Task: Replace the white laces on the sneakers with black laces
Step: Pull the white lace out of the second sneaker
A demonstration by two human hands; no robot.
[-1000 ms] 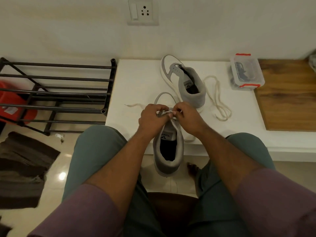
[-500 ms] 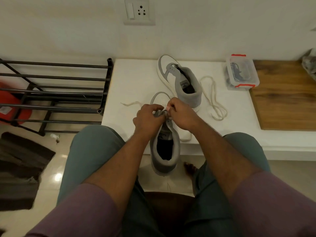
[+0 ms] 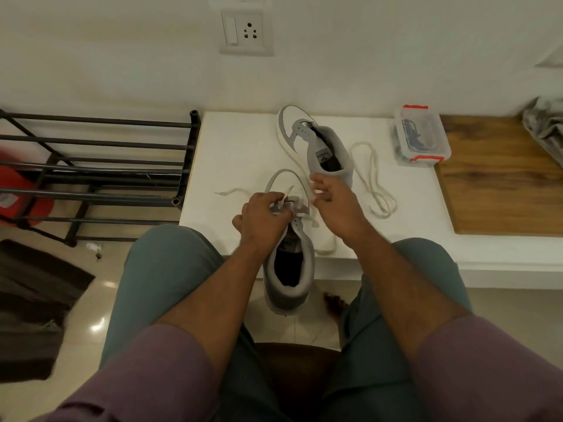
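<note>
Mid-unlacing: my left hand [image 3: 262, 212] pinches the white lace [image 3: 315, 222] & eyelet flap of the near sneaker [image 3: 288, 239] at the table [image 3: 240, 153] edge, while my right hand [image 3: 330, 202] hovers w/ fingers loose, gripping nothing. The 2nd sneaker [image 3: 316, 141], already bare, sits at 12 o'clock, its pulled lace [image 3: 370, 178] at 2. Best approach, I reckon: steady the flap, draw slack thru one eyelet at a time, no yanking.
</note>
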